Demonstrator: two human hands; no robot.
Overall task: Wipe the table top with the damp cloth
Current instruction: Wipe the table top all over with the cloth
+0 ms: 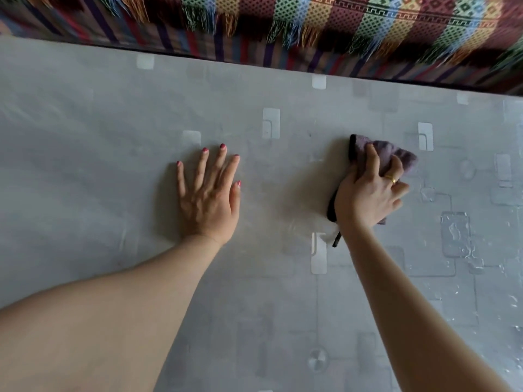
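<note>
The table top (99, 171) is grey with a pale pattern of squares and fills most of the view. A bunched purple cloth (396, 154) with a dark edge lies on it right of centre. My right hand (368, 193) grips the cloth from above, fingers curled round it, and presses it to the surface. My left hand (209, 193) rests flat on the table left of centre, fingers spread and straight, holding nothing. Wet streaks and droplets (458, 239) shine on the surface to the right of the cloth.
Along the table's far edge hangs a multicoloured woven textile with fringes (311, 21), over striped fabric (226, 49). Nothing else stands on the table top in view.
</note>
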